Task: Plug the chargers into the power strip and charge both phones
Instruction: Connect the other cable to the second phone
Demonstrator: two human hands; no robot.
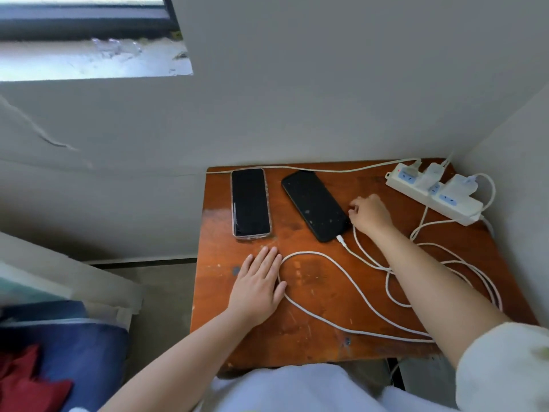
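Two dark-screened phones lie on the wooden table [315, 292]. The phone in a clear case [251, 202] is on the left, with no cable in it. The black phone [316, 205] lies tilted on the right, with a white cable plug [341, 239] in its near end. My left hand [258, 288] rests flat on the table below the cased phone, touching a loop of the second white cable [326, 257]. My right hand [370, 214] sits with curled fingers against the black phone's right edge; what they hold is hidden. Two white chargers [462, 185] sit in the white power strip [457, 208].
The table stands in a corner, with walls behind it and to the right. Loose white cable coils [463, 269] cover its right half. Another cable [326, 170] runs along the back edge. Blue and red fabric [59, 358] lies on the floor to the left.
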